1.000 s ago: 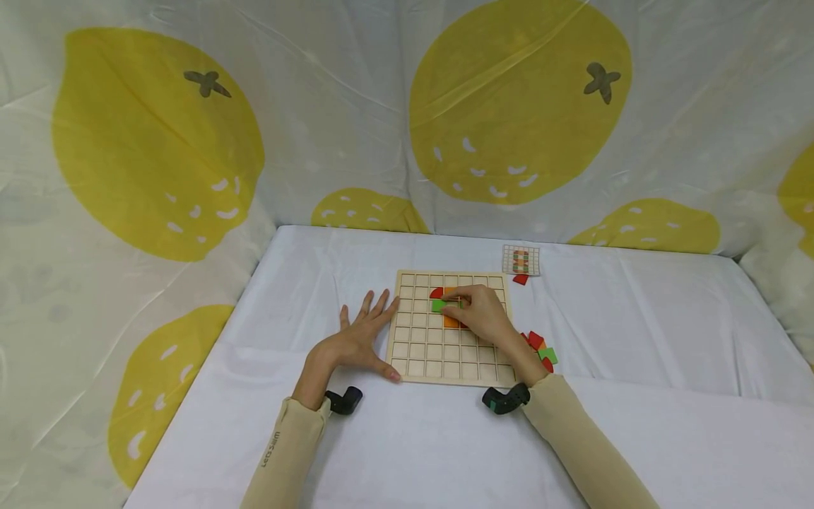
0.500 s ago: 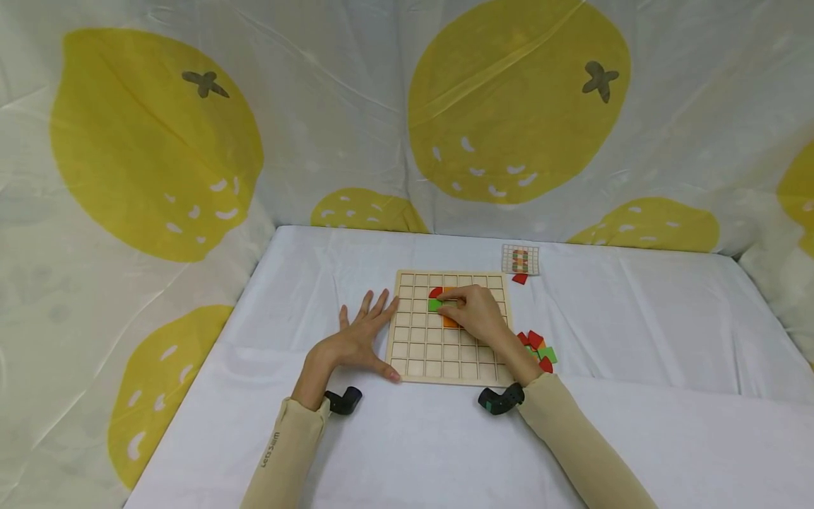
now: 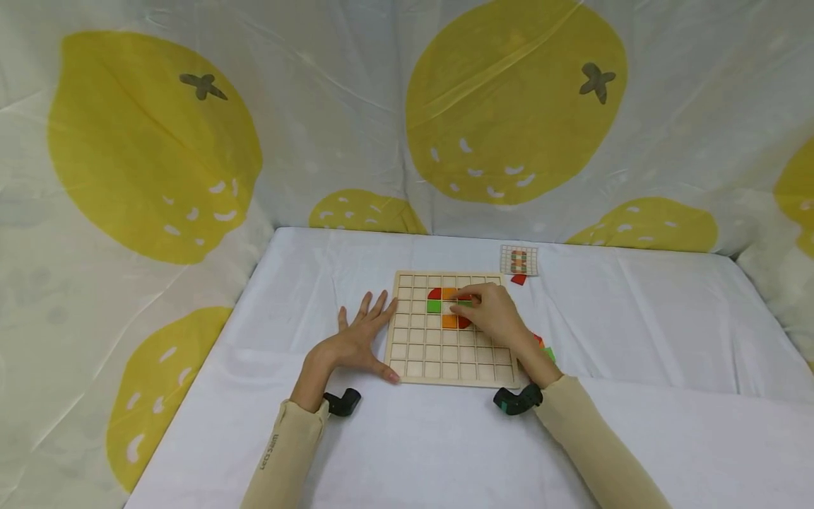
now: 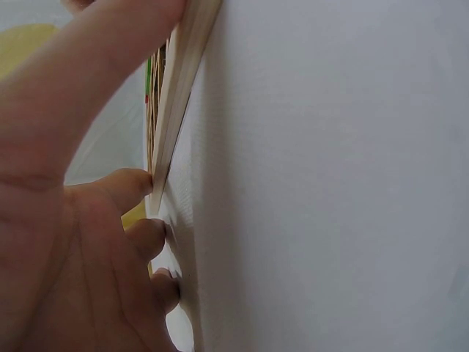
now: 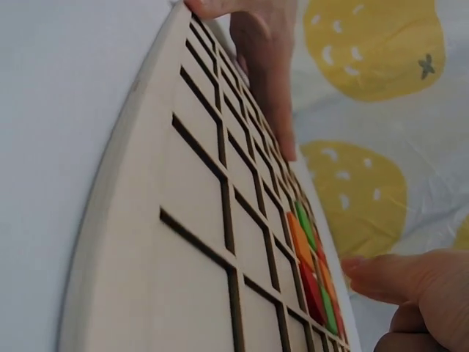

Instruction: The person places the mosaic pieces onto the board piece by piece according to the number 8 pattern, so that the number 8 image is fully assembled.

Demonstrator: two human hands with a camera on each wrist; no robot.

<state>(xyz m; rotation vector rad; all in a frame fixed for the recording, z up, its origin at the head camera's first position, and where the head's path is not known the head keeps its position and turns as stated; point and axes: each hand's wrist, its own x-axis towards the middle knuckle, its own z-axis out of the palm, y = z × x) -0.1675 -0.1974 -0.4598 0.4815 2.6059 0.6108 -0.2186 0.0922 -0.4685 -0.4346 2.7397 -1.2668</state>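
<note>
A wooden grid board [image 3: 422, 353] lies on the white cloth, with red, orange and green tiles set in its cells. Fingers spread, my left hand [image 3: 352, 344] rests at its left side, thumb at the near left corner and index fingertip on the edge. My right hand [image 3: 496, 314] hovers over the tiles, thumb and index finger a little apart with nothing visible between them. Left of those fingertips sit a green square tile [image 3: 434, 306], a red rounded tile [image 3: 435, 293] and an orange square tile [image 3: 449, 322]. The right hand partly covers other red and green tiles.
A small pattern card [image 3: 518, 259] lies beyond the board's far right corner, a red tile [image 3: 518, 280] beside it. More loose tiles [image 3: 548, 352] are right of the board, partly hidden by the right forearm. A lemon-print curtain [image 3: 343, 127] stands behind.
My right hand has left the green square tile and shifted right, uncovering it and the orange tiles. The green tile moved slightly left into its cell. My left hand stays at the board.
</note>
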